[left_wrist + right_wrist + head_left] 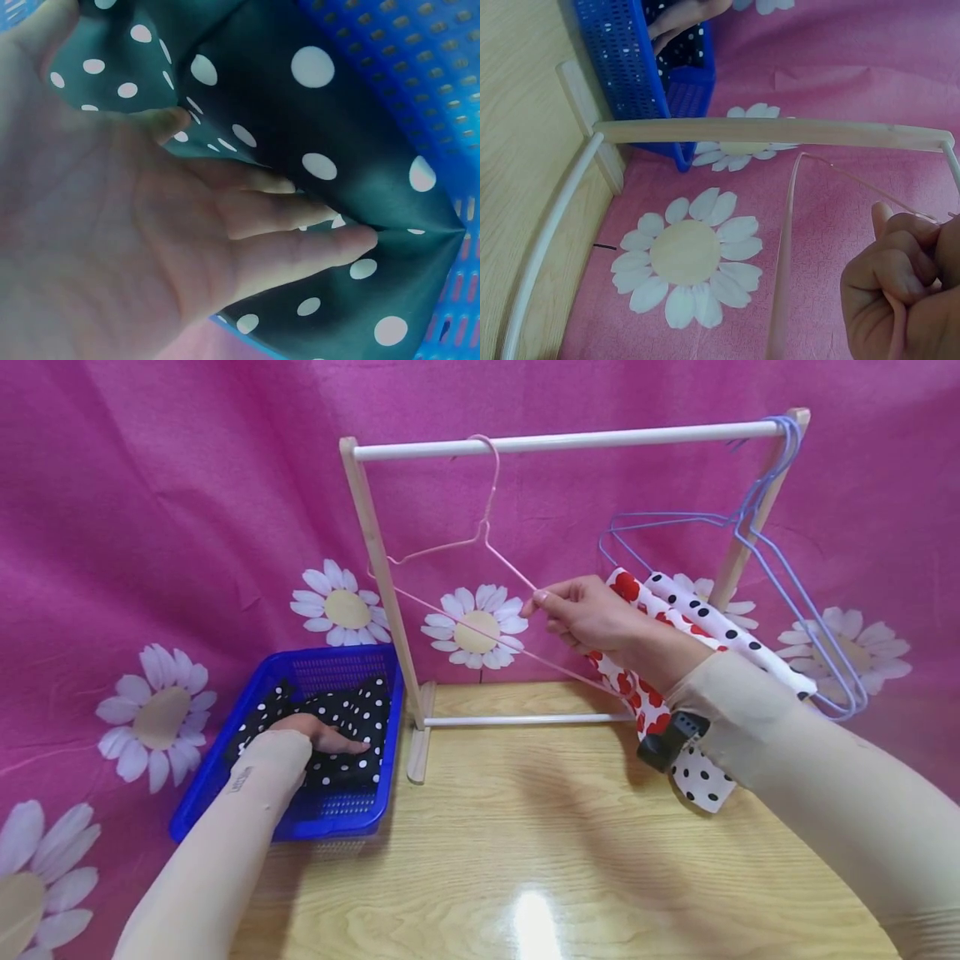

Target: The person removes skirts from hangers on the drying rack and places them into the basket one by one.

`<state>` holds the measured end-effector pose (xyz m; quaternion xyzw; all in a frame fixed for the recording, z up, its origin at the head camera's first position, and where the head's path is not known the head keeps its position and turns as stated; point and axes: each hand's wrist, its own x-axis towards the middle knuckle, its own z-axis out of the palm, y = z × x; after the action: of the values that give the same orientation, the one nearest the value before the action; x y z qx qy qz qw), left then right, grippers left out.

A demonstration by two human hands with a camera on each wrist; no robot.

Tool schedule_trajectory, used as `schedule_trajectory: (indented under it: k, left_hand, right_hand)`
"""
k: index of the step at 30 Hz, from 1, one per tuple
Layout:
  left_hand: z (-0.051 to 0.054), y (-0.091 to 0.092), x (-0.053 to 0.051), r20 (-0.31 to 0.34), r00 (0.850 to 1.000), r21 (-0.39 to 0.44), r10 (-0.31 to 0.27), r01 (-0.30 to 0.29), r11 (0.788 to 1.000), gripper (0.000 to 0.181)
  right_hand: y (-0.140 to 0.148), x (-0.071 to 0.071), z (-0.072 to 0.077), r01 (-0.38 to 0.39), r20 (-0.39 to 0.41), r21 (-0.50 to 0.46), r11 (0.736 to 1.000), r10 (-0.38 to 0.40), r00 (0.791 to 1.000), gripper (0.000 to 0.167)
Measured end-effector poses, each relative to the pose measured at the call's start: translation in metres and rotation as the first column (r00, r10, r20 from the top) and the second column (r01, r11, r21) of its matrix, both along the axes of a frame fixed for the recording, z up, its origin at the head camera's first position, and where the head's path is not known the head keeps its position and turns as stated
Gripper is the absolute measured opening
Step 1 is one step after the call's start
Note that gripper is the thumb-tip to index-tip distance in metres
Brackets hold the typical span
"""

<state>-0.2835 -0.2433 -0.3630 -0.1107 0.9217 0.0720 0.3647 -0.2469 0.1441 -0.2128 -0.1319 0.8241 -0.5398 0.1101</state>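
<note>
A pink hanger (442, 547) hooks over the rack's white top rail (585, 441). My right hand (596, 618) pinches its sloping right arm; in the right wrist view the fingers of that hand (900, 277) are curled round the pink wire. Inside the blue basket (281, 833), my left hand (318, 732) touches black cloth with white dots (360, 702). From the left wrist view, the left hand (187, 217) lies palm visible with its fingers extended against the dotted cloth (285, 97), their tips partly at a fold.
Blue hangers (757, 527) hang at the rack's right end, with red-patterned cloth (652, 718) and white cloth with black dots (727, 631) on them. The rack's left foot (420, 752) stands beside the basket on the wooden table (487, 843). Behind is a pink flowered backdrop (225, 485).
</note>
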Motion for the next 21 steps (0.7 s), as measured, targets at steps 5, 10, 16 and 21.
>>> schedule_trajectory:
  k: [5, 10, 16, 21]
  left_hand:
    - [-0.004, 0.001, -0.002, -0.045, 0.997, -0.033, 0.057, -0.058, 0.998, 0.117]
    - [-0.009, -0.001, -0.004, -0.024, 0.998, 0.037, 0.06, -0.059, 0.998, 0.11]
    - [-0.017, 0.001, -0.007, -0.011, 1.0, 0.051, 0.01, -0.01, 0.999, 0.107]
    - [-0.017, 0.007, -0.008, 0.046, 0.999, 0.008, 0.025, -0.025, 1.0, 0.112]
  right_hand:
    - [-0.003, -0.002, 0.0, -0.003, -0.011, 0.016, 1.0, 0.003, 1.0, 0.029]
    - [-0.009, -0.003, 0.001, 0.005, 0.006, 0.02, 1.0, -0.005, 1.0, 0.03]
    - [-0.012, -0.003, 0.0, 0.007, 0.013, -0.003, 1.0, -0.007, 1.0, 0.03]
    - [-0.016, -0.003, -0.001, 0.003, 0.0, -0.015, 1.0, -0.003, 1.0, 0.032]
